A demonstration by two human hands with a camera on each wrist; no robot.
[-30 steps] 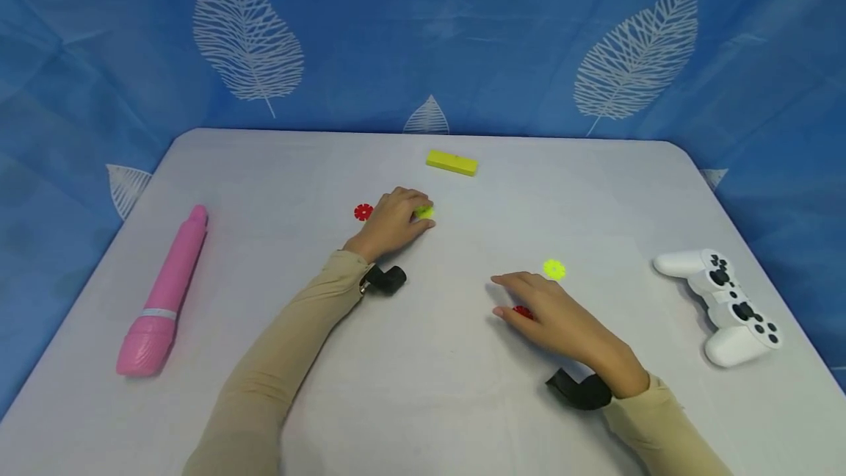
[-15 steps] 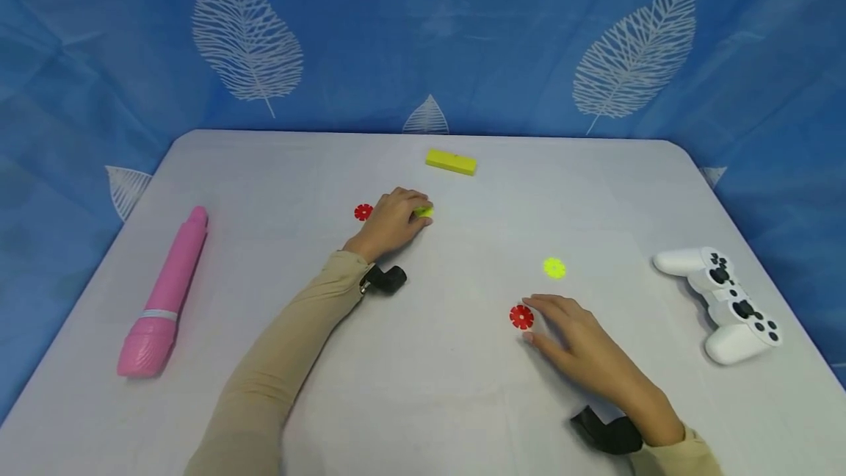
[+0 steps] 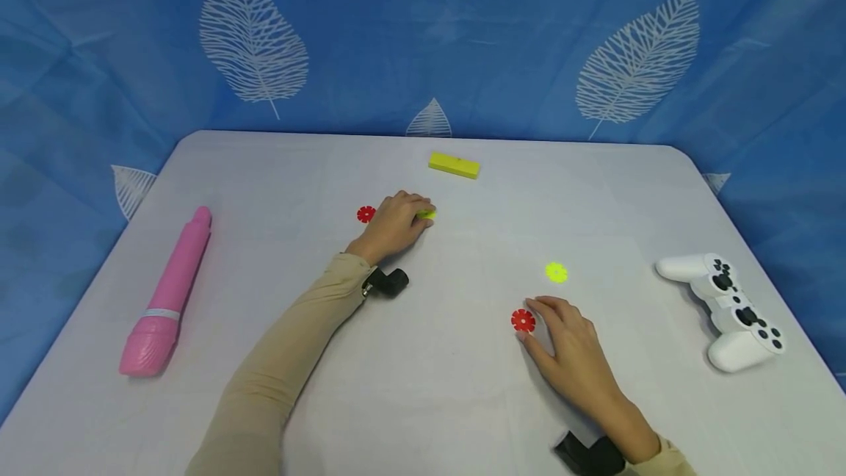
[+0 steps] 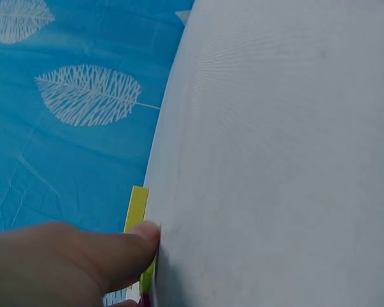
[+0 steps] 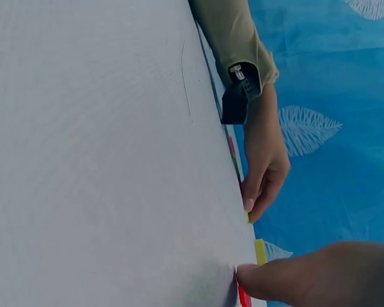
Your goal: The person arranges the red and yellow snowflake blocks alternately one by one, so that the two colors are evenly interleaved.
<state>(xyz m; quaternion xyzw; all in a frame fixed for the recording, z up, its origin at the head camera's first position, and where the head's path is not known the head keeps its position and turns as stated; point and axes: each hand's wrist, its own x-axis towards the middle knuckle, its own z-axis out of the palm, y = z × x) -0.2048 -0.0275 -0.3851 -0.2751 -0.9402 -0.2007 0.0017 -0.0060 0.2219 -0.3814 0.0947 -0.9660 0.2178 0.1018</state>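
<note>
In the head view my left hand (image 3: 396,225), at the upper middle of the white table, pinches a yellow-green notched plastic disc (image 3: 427,214) between thumb and fingers; the hand covers part of it. A red notched disc (image 3: 366,214) lies just left of that hand. Nearer the front, my right hand (image 3: 571,351) holds thumb and index fingertip at opposite edges of another red notched disc (image 3: 523,320). Seen from the right wrist, the thumb (image 5: 278,281) is against this red disc (image 5: 244,297). A second yellow-green disc (image 3: 557,272) lies flat beyond the right hand.
A yellow block (image 3: 454,165) sits near the table's far edge. On the left lies a pink tapered wand (image 3: 167,292) with a pale band. A white game controller (image 3: 734,314) rests at the right. Blue leaf-print cloth (image 3: 429,35) hangs behind the white tabletop (image 3: 396,388).
My right hand has drawn back from over the red disc, uncovering it, and brought its thumb and index finger to the disc's edges. The left hand has stayed almost still.
</note>
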